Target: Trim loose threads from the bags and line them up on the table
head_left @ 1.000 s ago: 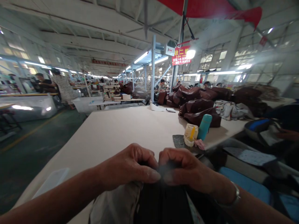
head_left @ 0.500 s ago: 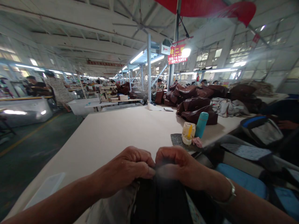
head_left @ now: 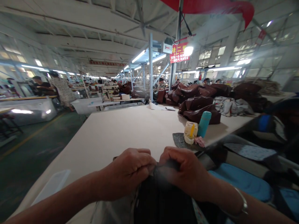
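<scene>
Low in the middle of the view lies a black fabric piece [head_left: 163,202], with a lengthwise line down its centre and pale material along its left side. My left hand [head_left: 132,172] pinches its far end between thumb and fingers. Close beside it, my right hand [head_left: 184,171], with a bracelet at the wrist, has its fingers curled onto the same end. The fingertips of both hands nearly meet there. A blurred patch hides part of the right fingers. What exactly lies between the fingertips is too small to make out.
On the white table [head_left: 116,133] stand a teal bottle [head_left: 204,124] and a tub with a yellow stick [head_left: 191,132], on a dark grey scrap [head_left: 179,140]. Brown leather bags [head_left: 198,109] are heaped behind. Blue and grey bag pieces [head_left: 243,180] lie at the right; a translucent tray [head_left: 52,185] at the left.
The hands have shifted slightly apart and turned at the black piece's far end, still gripping it. My view has swung a little to the left. At the right, the blue-trimmed bag piece has moved.
</scene>
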{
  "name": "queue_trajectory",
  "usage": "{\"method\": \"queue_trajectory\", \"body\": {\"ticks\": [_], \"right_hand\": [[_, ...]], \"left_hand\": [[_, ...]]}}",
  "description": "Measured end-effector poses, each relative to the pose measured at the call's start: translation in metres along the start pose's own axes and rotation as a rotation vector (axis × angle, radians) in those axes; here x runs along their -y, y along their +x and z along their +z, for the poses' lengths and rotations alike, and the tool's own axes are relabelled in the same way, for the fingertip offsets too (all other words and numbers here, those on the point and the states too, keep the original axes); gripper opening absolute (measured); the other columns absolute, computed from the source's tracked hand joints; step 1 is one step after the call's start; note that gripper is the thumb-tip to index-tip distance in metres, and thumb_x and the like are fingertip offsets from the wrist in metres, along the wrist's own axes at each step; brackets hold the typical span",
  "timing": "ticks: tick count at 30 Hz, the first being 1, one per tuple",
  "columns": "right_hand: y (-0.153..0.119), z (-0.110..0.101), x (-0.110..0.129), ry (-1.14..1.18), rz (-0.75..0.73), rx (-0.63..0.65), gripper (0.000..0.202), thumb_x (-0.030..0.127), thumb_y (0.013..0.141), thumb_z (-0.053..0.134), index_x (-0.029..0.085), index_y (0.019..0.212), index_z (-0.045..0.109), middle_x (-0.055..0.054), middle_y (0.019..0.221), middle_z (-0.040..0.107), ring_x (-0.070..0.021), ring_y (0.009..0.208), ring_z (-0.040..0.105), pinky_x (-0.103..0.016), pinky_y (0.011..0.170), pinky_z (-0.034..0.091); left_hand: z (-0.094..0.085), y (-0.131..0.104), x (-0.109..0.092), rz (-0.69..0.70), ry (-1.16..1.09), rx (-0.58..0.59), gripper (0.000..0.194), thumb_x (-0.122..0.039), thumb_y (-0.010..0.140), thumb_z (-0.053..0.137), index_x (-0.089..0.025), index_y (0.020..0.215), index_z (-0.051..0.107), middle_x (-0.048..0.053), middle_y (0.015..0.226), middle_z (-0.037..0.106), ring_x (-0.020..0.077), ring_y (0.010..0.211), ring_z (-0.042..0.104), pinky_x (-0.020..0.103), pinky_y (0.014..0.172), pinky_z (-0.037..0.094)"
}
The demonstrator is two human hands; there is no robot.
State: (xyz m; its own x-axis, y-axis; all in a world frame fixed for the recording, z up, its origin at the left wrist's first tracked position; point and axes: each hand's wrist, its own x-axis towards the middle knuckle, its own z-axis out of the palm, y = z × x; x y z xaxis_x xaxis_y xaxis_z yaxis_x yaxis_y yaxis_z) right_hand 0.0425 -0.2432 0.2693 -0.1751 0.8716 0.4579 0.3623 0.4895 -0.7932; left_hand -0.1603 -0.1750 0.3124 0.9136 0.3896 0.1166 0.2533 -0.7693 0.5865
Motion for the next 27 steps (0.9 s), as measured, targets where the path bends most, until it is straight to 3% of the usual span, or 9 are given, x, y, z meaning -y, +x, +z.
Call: {"method": "queue_trajectory", "body": {"ticks": [3, 7, 12, 15, 18, 21, 23, 27], "right_hand": [[-0.008, -0.001, 0.001, -0.101, -0.239, 0.007, 0.015, 0.004, 0.075, 0.054, 0.016, 0.078, 0.06, 0.0, 0.075, 0.056, -0.0095, 0.066, 0.051, -0.021, 0.059, 0.037], [-0.015, -0.007, 0.003, -0.333, -0.467, 0.11, 0.015, 0.005, 0.085, 0.046, 0.016, 0.081, 0.056, -0.003, 0.079, 0.052, -0.0122, 0.069, 0.047, -0.025, 0.06, 0.037], [-0.018, -0.012, 0.012, -0.705, -0.579, 0.201, 0.021, 0.006, 0.091, 0.04, 0.016, 0.084, 0.056, -0.002, 0.079, 0.051, -0.0136, 0.066, 0.039, -0.028, 0.057, 0.029], [-0.022, -0.014, 0.016, -0.822, -0.64, 0.233, 0.022, 0.007, 0.095, 0.04, 0.017, 0.088, 0.058, -0.002, 0.08, 0.053, -0.0149, 0.067, 0.039, -0.029, 0.06, 0.032], [-0.028, -0.016, 0.013, -0.583, -0.608, 0.191, 0.016, 0.009, 0.093, 0.042, 0.017, 0.095, 0.056, -0.004, 0.083, 0.056, -0.0156, 0.071, 0.046, -0.029, 0.064, 0.039], [-0.027, -0.023, 0.005, -0.132, -0.351, 0.161, 0.018, 0.018, 0.088, 0.055, 0.017, 0.106, 0.054, -0.005, 0.091, 0.059, -0.0158, 0.079, 0.053, -0.028, 0.069, 0.044], [-0.02, -0.03, -0.001, 0.048, -0.216, 0.231, 0.031, 0.027, 0.085, 0.065, 0.017, 0.112, 0.055, -0.006, 0.099, 0.061, -0.0177, 0.087, 0.056, -0.03, 0.077, 0.047], [0.005, -0.048, -0.007, 0.16, -0.199, 0.458, 0.039, 0.039, 0.078, 0.077, 0.016, 0.106, 0.063, -0.008, 0.108, 0.062, -0.0234, 0.104, 0.056, -0.037, 0.096, 0.043]], "left_hand": [[0.0, -0.003, 0.004, -0.033, -0.163, 0.022, 0.026, -0.025, 0.098, 0.047, -0.014, 0.088, 0.068, -0.002, 0.079, 0.051, 0.0098, 0.074, 0.05, 0.022, 0.069, 0.035], [0.001, 0.0, 0.008, -0.208, -0.42, 0.039, 0.044, -0.041, 0.102, 0.042, -0.014, 0.086, 0.072, 0.0, 0.076, 0.056, 0.0126, 0.074, 0.049, 0.024, 0.071, 0.037], [0.006, 0.004, 0.016, -0.366, -0.595, 0.254, 0.047, -0.058, 0.091, 0.057, -0.014, 0.073, 0.056, -0.006, 0.061, 0.029, 0.0089, 0.056, 0.022, 0.026, 0.051, 0.019], [0.006, 0.003, 0.016, -0.336, -0.585, 0.301, 0.046, -0.057, 0.089, 0.06, -0.014, 0.074, 0.056, -0.006, 0.063, 0.029, 0.0088, 0.058, 0.022, 0.025, 0.053, 0.021], [0.003, 0.004, 0.004, -0.268, -0.475, 0.302, 0.041, -0.051, 0.092, 0.056, -0.013, 0.077, 0.058, -0.004, 0.067, 0.037, 0.0096, 0.063, 0.031, 0.024, 0.057, 0.028], [0.001, 0.006, -0.015, -0.14, -0.241, 0.214, 0.025, -0.028, 0.092, 0.052, -0.015, 0.071, 0.053, -0.003, 0.072, 0.047, 0.0095, 0.068, 0.043, 0.022, 0.063, 0.034], [0.0, 0.009, -0.027, -0.069, -0.121, 0.115, 0.019, -0.012, 0.085, 0.05, -0.016, 0.066, 0.05, -0.004, 0.072, 0.049, 0.008, 0.068, 0.045, 0.019, 0.063, 0.035], [-0.009, 0.018, -0.042, 0.029, -0.105, -0.011, 0.017, -0.005, 0.076, 0.048, -0.016, 0.064, 0.049, -0.004, 0.069, 0.049, 0.0073, 0.065, 0.046, 0.018, 0.06, 0.037]]}}
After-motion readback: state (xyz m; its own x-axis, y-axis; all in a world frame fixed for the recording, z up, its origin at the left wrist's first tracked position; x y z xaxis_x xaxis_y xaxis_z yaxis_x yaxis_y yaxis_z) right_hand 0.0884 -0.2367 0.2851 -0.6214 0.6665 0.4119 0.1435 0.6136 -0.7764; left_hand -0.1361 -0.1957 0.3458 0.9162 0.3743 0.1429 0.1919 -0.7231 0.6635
